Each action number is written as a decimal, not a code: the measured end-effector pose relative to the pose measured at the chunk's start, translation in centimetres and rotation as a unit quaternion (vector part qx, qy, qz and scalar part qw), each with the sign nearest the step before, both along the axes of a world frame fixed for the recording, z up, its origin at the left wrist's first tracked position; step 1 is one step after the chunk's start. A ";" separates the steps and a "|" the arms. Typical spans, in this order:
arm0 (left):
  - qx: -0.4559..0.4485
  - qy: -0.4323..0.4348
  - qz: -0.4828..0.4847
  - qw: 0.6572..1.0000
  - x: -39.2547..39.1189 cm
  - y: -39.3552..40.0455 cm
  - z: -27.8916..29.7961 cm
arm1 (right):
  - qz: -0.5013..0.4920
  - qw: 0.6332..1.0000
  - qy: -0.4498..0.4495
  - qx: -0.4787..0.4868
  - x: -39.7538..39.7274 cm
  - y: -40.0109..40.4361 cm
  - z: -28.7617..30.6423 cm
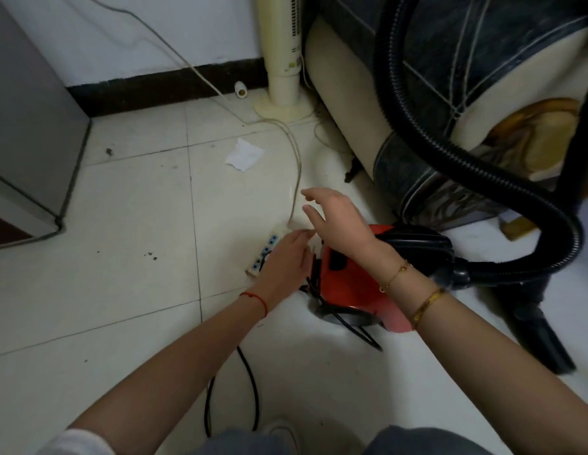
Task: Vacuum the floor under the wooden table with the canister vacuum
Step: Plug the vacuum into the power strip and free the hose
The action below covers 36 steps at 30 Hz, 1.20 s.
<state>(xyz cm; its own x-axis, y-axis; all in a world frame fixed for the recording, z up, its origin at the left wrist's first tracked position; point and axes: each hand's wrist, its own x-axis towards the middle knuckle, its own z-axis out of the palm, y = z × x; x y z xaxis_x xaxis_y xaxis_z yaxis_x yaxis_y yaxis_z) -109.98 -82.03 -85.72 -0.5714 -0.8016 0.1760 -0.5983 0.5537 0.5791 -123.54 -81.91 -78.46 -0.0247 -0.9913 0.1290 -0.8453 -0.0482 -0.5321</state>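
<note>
A red and black canister vacuum point(351, 284) lies on the white tiled floor at centre. Its ribbed black hose point(417, 126) loops up to the right and back down to the body. The dark floor nozzle point(542, 339) rests on the tiles at right. A white power strip point(264, 254) lies just left of the vacuum, with a cream cable running off toward the wall. My left hand point(286, 261) rests over the strip's near end, fingers curled; what it grips is hidden. My right hand point(335, 218) hovers above the vacuum's top with fingers spread, holding nothing. The black power cord point(250, 389) trails toward me.
A dark and cream patterned sofa point(450, 77) stands at the upper right. A cream tower fan point(282, 60) stands by the wall. A grey cabinet point(30, 126) fills the left side. A crumpled white tissue point(243, 156) and dark crumbs lie on the tiles.
</note>
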 end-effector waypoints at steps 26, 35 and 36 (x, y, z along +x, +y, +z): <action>-0.055 -0.228 -0.042 0.971 -4.9 4.7 -0.3 | -0.091 0.996 0.005 0.002 -9.7 9.7 -1.4; -0.050 -0.205 -0.068 0.975 -4.9 4.3 1.0 | -0.082 0.996 0.006 -0.018 -9.9 10.5 -1.0; -0.049 -0.195 -0.071 0.977 -5.0 4.0 1.5 | -0.081 0.996 0.008 -0.026 -9.9 10.7 -0.8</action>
<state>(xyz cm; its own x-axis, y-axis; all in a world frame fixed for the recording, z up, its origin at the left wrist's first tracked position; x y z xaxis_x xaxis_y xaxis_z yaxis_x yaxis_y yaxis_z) -114.94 -78.01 -84.22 -0.7144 -0.6997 -0.0046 -0.6761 0.6886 0.2622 -133.40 -71.19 -79.24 -0.1808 -0.9665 0.1823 -0.8525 0.0616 -0.5192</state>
